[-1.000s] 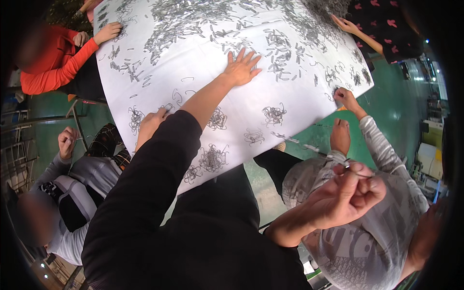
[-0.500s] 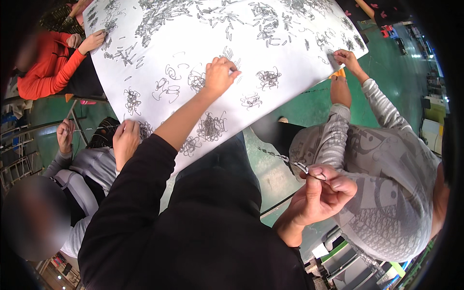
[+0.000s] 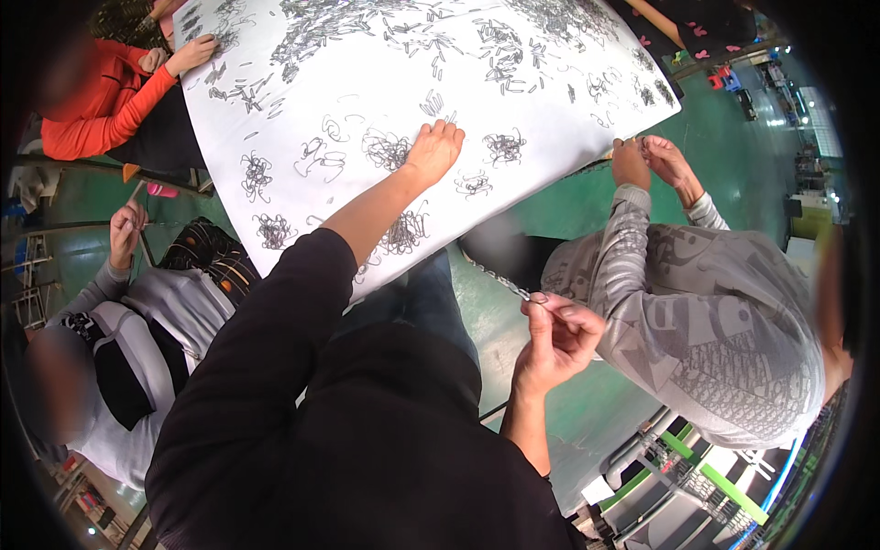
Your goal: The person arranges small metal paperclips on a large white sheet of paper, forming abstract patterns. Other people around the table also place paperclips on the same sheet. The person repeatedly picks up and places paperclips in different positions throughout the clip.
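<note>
Our right hand (image 3: 555,344) pinches a joined chain (image 3: 501,281); our left hand (image 3: 434,152) has curled fingers, hold unclear; many loose links (image 3: 321,32) lie unjoined on the counter (image 3: 541,188).

Counter (image 3: 564,133) was white, wire pieces (image 3: 503,147) dark grey, floor (image 3: 747,174) green; wearer's sleeve (image 3: 266,321) black, co-worker's sleeve (image 3: 133,124) orange-red, another's top (image 3: 715,312) patterned grey.

The slim grey oblong links (image 3: 312,41) look metallic with a dull sheen; the dark curved wire hooks (image 3: 503,147) look like smooth metal. The silvery chain of small metal links (image 3: 500,280) glints brighter. Beneath spreads a matt white table cover (image 3: 367,92) (cloth or paper, hard to tell). The black long-sleeved cloth top (image 3: 284,293) is matt; the green floor (image 3: 715,137) looks smooth, faintly glossy.
</note>
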`<state>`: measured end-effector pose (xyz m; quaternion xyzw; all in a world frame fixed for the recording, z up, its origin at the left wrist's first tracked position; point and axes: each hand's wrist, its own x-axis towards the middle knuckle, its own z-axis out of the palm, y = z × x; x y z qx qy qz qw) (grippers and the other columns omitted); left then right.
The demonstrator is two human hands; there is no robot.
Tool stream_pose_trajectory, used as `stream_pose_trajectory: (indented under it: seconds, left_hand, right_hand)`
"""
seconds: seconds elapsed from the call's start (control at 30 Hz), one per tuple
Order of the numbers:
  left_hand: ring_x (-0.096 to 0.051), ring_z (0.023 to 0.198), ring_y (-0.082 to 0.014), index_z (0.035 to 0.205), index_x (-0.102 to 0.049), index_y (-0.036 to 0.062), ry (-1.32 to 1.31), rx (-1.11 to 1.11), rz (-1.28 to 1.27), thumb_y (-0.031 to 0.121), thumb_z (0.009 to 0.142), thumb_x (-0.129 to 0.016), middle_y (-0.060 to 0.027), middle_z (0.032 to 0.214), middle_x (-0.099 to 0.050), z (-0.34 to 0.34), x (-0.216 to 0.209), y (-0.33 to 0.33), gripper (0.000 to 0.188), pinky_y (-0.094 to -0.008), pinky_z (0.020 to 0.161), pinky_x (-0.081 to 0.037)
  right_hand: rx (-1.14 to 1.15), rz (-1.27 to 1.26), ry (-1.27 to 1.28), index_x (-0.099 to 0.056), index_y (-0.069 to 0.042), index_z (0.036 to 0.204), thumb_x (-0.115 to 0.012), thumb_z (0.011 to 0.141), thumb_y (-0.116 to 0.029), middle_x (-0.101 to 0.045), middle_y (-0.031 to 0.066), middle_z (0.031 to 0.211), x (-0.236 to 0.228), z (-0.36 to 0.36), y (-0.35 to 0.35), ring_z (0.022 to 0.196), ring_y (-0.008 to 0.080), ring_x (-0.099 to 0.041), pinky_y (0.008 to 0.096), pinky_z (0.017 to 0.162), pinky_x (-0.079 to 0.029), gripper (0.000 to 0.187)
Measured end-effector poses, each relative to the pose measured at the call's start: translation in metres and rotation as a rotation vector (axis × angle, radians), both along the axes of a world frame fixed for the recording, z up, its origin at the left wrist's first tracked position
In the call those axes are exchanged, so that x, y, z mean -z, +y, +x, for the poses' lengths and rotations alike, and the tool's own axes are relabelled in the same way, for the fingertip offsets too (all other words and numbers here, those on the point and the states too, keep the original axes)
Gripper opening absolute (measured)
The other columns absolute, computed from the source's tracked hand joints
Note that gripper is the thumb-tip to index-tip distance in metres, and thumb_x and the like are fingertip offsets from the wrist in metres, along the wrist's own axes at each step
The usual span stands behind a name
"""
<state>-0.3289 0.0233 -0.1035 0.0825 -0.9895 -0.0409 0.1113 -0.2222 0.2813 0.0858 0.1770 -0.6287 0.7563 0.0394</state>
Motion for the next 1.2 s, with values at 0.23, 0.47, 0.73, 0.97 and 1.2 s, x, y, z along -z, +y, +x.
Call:
stream_pose_trajectory:
  seconds: [0.23, 0.47, 0.73, 0.97, 1.2]
  left_hand:
    - [-0.065, 0.084, -0.022, 0.105, -0.056, 0.0019, 0.15, -0.338, 1.229, 0.01, 0.094, -0.053, -0.013, 0.09, -0.069, 0.064, -0.083, 0.034, 0.014, -0.0345, 0.071, -0.051]
    - [-0.065, 0.082, -0.0099, 0.103, -0.064, -0.0029, 0.162, -0.14, 1.708, 0.005, 0.089, -0.063, -0.0079, 0.09, -0.071, 0.154, -0.166, 0.081, 0.016, -0.0232, 0.072, -0.05]
    - [-0.062, 0.077, -0.0074, 0.099, -0.068, 0.0031, 0.117, -0.209, 1.635, 0.006, 0.087, -0.067, -0.0048, 0.095, -0.07, 0.185, -0.187, 0.095, 0.012, -0.0201, 0.067, -0.049]
    - [-0.064, 0.083, -0.0138, 0.09, -0.07, 0.0059, 0.492, -0.069, 1.246, 0.002, 0.078, -0.071, -0.005, 0.096, -0.069, 0.19, -0.168, 0.093, 0.013, -0.0261, 0.063, -0.049]
    - [-0.061, 0.082, -0.0204, 0.09, -0.069, 0.0036, 0.447, -0.054, 1.225, 0.002, 0.08, -0.07, -0.0051, 0.089, -0.069, 0.203, -0.149, 0.084, 0.01, -0.0305, 0.076, -0.048]
  right_hand:
    - [-0.058, -0.007, -0.1, -0.047, -0.002, 0.096, -0.067, 0.079, 0.014, -0.064, 0.0142, 0.087, 0.027, 0.014, -0.011, 0.085, 0.0212, -0.066, 0.0292, 0.076, -0.055, 0.03]
    - [-0.118, 0.064, -0.055, -0.049, -0.001, 0.097, -0.067, 0.081, 0.011, -0.066, 0.0151, 0.092, 0.05, 0.023, -0.019, 0.087, 0.0181, -0.068, 0.0273, 0.079, -0.056, 0.027]
    - [-0.109, 0.14, -0.016, -0.047, -0.004, 0.097, -0.07, 0.08, 0.009, -0.064, 0.012, 0.096, 0.053, 0.032, -0.027, 0.088, 0.015, -0.065, 0.0263, 0.079, -0.053, 0.031]
    - [-0.095, 0.281, 0.099, -0.055, -0.001, 0.098, -0.068, 0.084, 0.001, -0.064, 0.0119, 0.096, 0.066, 0.024, -0.037, 0.082, 0.0149, -0.064, 0.0251, 0.068, -0.052, 0.019]
    - [-0.357, 0.688, 0.229, -0.067, -0.002, 0.089, -0.067, 0.086, -0.016, -0.067, 0.0058, 0.084, 0.112, -0.088, -0.145, 0.075, 0.016, -0.062, 0.0291, 0.068, -0.048, 0.014]
